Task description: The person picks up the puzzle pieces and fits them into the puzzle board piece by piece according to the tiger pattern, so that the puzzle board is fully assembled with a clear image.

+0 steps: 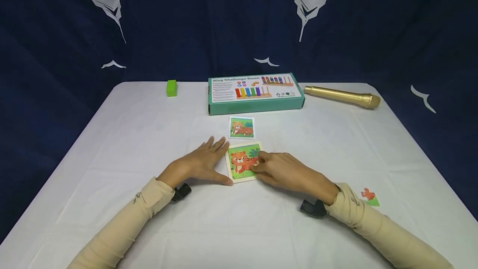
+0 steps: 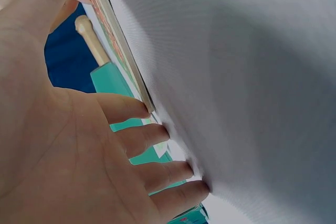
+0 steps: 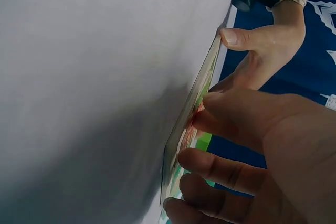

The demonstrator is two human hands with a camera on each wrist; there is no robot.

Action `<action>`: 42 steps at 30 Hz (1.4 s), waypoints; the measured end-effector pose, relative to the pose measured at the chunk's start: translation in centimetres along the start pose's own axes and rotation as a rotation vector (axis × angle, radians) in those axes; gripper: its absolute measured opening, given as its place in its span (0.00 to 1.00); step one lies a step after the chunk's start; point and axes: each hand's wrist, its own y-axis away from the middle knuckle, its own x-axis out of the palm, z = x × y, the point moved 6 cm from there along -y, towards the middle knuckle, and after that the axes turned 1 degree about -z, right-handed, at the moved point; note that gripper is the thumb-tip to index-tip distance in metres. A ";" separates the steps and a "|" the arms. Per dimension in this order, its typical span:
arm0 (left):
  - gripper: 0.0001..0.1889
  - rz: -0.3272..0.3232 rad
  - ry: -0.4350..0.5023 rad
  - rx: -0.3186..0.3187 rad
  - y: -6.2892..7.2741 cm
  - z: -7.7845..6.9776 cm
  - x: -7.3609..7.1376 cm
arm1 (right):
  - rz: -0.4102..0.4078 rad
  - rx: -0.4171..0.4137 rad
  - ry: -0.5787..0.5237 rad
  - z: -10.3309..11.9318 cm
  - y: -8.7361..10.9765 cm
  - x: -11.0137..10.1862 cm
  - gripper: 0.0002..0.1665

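A square tiger puzzle (image 1: 240, 161) in a pale wooden frame lies flat on the table. My left hand (image 1: 203, 161) is spread along its left side, thumb at the near left corner and forefinger at the far left one; the left wrist view shows the palm (image 2: 73, 156) and straight fingers. From the right, my right hand (image 1: 285, 171) bends over the puzzle, thumb and forefinger pinching a puzzle piece at its right part, most of it hidden by the fingers. The right wrist view shows those fingertips (image 3: 202, 121) at the picture surface. A loose puzzle piece (image 1: 369, 197) lies beyond the right wrist.
Just behind the puzzle lies a matching tiger picture card (image 1: 242, 128). Farther back are a teal Ring Challenge Game box (image 1: 255, 94), a gold microphone (image 1: 341, 96) and a green block (image 1: 171, 88). A white cloth (image 1: 112, 136) covers the table, and a dark blue curtain hangs behind.
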 end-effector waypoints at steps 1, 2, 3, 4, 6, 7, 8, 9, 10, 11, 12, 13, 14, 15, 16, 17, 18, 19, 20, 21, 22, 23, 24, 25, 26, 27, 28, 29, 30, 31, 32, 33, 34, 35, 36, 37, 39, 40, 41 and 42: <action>0.61 -0.001 -0.001 -0.001 0.0 0.0 0.0 | 0.003 -0.002 0.013 0.0 0.1 0.0 0.15; 0.61 -0.001 -0.002 -0.001 0.0 0.1 0.0 | 0.005 -0.002 0.022 0.0 0.2 0.0 0.16; 0.61 -0.001 -0.003 -0.001 0.0 0.1 -0.1 | 0.007 -0.002 0.028 0.0 0.3 0.0 0.16; 0.61 -0.001 -0.004 0.000 0.0 0.1 -0.1 | 0.009 -0.001 0.033 -0.1 0.4 0.0 0.17; 0.61 -0.001 -0.002 0.000 0.0 0.1 -0.1 | 0.012 0.000 0.037 -0.2 0.6 0.0 0.18; 0.61 -0.001 0.000 0.001 0.0 0.1 -0.1 | 0.013 0.001 0.033 -0.2 0.6 0.0 0.18; 0.61 -0.001 0.001 0.002 0.0 0.1 -0.1 | 0.013 0.003 0.030 -0.3 0.6 0.0 0.19; 0.61 -0.003 0.002 0.004 0.0 0.1 -0.1 | 0.014 0.005 0.027 -0.3 0.6 0.0 0.19; 0.61 -0.004 0.003 0.005 0.0 0.0 -0.1 | 0.015 0.005 0.025 -0.4 0.6 0.0 0.18; 0.61 -0.004 0.003 0.006 0.0 0.0 0.0 | 0.017 0.004 0.027 -0.4 0.6 0.0 0.18; 0.61 -0.004 0.002 0.006 0.0 0.0 -0.1 | 0.018 0.005 0.027 -0.4 0.6 0.0 0.18; 0.61 -0.005 0.000 0.006 0.0 0.0 0.0 | 0.018 0.004 0.030 -0.4 0.6 0.0 0.18; 0.61 -0.005 -0.001 0.006 0.0 0.0 0.0 | 0.018 0.001 0.040 -0.4 0.7 -0.1 0.18; 0.61 -0.005 -0.002 0.006 0.0 0.0 0.0 | 0.019 -0.002 0.047 -0.4 0.7 -0.1 0.18; 0.61 -0.005 -0.002 0.006 0.0 0.0 0.0 | 0.020 -0.006 0.058 -0.4 0.7 -0.1 0.19; 0.61 -0.005 -0.002 0.005 0.0 0.0 0.0 | 0.019 -0.010 0.069 -0.3 0.8 -0.1 0.20; 0.61 -0.005 -0.001 0.006 0.0 0.0 0.0 | 0.020 -0.014 0.076 -0.3 0.8 -0.1 0.21; 0.61 -0.006 -0.001 0.006 -0.1 0.1 0.0 | 0.019 -0.019 0.088 -0.3 0.8 -0.1 0.21; 0.61 -0.006 0.000 0.008 -0.1 0.1 0.0 | 0.016 -0.023 0.096 -0.2 0.9 -0.2 0.22; 0.61 -0.005 0.001 0.009 -0.1 0.1 0.0 | 0.015 -0.025 0.097 -0.1 0.9 -0.3 0.22; 0.61 -0.004 0.002 0.010 -0.1 0.1 0.0 | 0.014 -0.028 0.094 -0.1 1.0 -0.3 0.22; 0.61 -0.002 0.002 0.011 -0.1 0.1 0.0 | 0.014 -0.032 0.087 0.1 1.0 -0.4 0.22; 0.61 -0.002 0.002 0.011 0.0 0.1 0.0 | 0.018 -0.036 0.081 0.2 1.0 -0.4 0.21; 0.61 -0.001 0.003 0.012 0.0 0.0 0.1 | 0.023 -0.040 0.075 0.3 1.1 -0.4 0.20; 0.61 -0.001 0.004 0.012 0.0 0.0 0.1 | 0.033 -0.043 0.068 0.4 1.1 -0.3 0.20; 0.61 -0.001 0.005 0.011 0.0 0.0 0.1 | 0.040 -0.047 0.068 0.5 1.2 -0.3 0.19; 0.61 -0.004 0.006 0.010 0.0 0.0 0.0 | 0.044 -0.050 0.070 0.6 1.2 -0.2 0.19; 0.61 -0.006 0.005 0.009 0.0 0.0 0.0 | 0.047 -0.054 0.072 0.7 1.2 -0.2 0.18; 0.61 -0.006 0.008 0.009 0.0 0.0 0.0 | 0.049 -0.056 0.073 0.8 1.3 -0.1 0.18; 0.61 -0.008 0.010 0.010 0.0 0.0 0.0 | 0.044 -0.056 0.066 0.7 1.3 -0.2 0.19; 0.61 -0.007 0.009 0.010 0.0 0.0 0.0 | 0.041 -0.052 0.065 0.7 1.4 -0.2 0.19; 0.61 -0.007 0.011 0.010 0.0 0.0 0.0 | 0.039 -0.045 0.056 0.6 1.6 -0.4 0.20; 0.61 -0.006 0.013 0.011 0.1 0.0 0.0 | 0.041 -0.032 0.040 0.4 1.7 -0.5 0.21; 0.61 -0.005 0.014 0.011 0.1 0.0 0.0 | 0.041 -0.014 0.022 0.1 2.0 -0.7 0.22; 0.61 -0.004 0.017 0.012 0.1 0.0 0.0 | 0.041 0.007 0.008 -0.2 2.3 -1.0 0.23; 0.61 -0.005 0.017 0.013 0.1 0.0 0.0 | 0.039 0.034 -0.004 -0.7 2.6 -1.2 0.24; 0.61 -0.009 0.023 0.014 0.1 0.0 0.0 | 0.032 0.096 -0.021 -1.8 3.7 -1.8 0.26; 0.61 -0.012 0.027 0.015 0.1 0.0 -0.1 | 0.024 0.124 -0.033 -2.4 4.4 -2.1 0.26; 0.61 -0.013 0.029 0.017 0.1 0.0 0.0 | 0.014 0.151 -0.047 -3.0 5.2 -2.4 0.26; 0.61 -0.013 0.031 0.017 0.1 0.0 0.0 | 0.003 0.177 -0.063 -3.7 6.0 -2.7 0.27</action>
